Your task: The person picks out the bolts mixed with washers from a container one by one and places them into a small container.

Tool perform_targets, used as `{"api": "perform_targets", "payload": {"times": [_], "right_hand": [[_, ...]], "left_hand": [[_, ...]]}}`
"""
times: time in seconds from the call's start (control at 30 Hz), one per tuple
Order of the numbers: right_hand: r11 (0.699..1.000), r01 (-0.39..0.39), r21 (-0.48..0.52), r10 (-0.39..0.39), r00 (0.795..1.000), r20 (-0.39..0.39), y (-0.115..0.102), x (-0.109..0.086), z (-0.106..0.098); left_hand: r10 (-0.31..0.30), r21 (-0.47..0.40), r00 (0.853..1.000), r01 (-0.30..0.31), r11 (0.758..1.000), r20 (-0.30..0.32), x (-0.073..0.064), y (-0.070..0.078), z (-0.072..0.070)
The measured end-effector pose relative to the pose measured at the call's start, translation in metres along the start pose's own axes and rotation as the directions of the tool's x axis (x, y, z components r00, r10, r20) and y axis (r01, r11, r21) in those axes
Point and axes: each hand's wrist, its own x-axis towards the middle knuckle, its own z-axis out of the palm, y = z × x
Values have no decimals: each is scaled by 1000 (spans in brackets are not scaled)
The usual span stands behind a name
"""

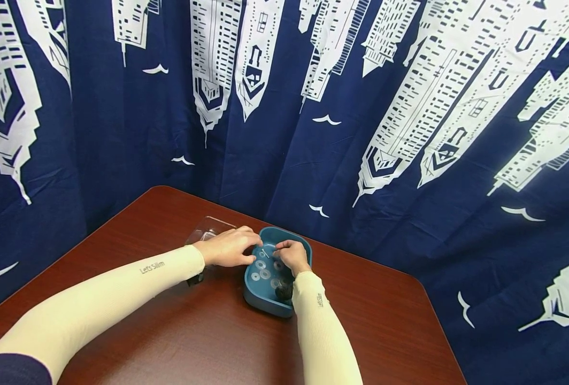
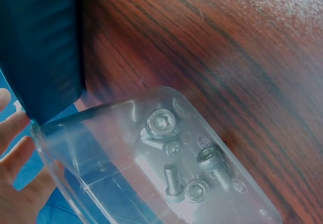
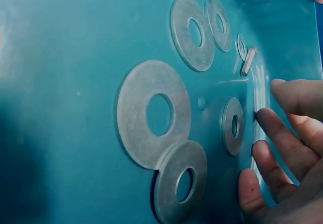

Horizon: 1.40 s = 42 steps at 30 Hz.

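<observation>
My right hand point(image 1: 292, 256) reaches down into a blue plastic bin point(image 1: 267, 306). In the right wrist view its fingers point(image 3: 282, 143) bend loosely near the bin floor, and I see nothing held between them. Several flat metal washers point(image 3: 154, 115) lie there, some overlapping. A small bolt point(image 3: 249, 61) rests by a smaller washer point(image 3: 241, 47) beyond the fingertips. My left hand point(image 1: 231, 247) is at the bin's left rim with its fingers extended and apart; whether they touch the rim is unclear.
Left of the bin, partly behind the left hand, stands a clear plastic tray point(image 1: 198, 235) holding several socket-head bolts point(image 2: 172, 181). A dark rounded thing point(image 1: 283, 291) shows beside the right wrist. The brown tabletop point(image 1: 381, 315) ends before a navy curtain point(image 1: 275, 160).
</observation>
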Motion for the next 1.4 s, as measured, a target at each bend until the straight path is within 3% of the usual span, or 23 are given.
{"api": "perform_targets", "payload": {"times": [0.37,0.87,1.2,1.4], "right_hand": [[997,-26,75,21,997,70,3,6,6],[995,-25,98,18,997,69,4,4,14],[995,42,-94,-42,999,3,-1,2,18],[986,66,-152,-74,996,-45,1,2,19]], "left_hand": [[-23,4,999,23,1000,30,2,1,-1],[-7,21,998,6,1000,56,3,0,-3],[-24,24,999,23,999,45,1,0,-6],[-11,20,999,10,1000,48,3,2,-6]]}}
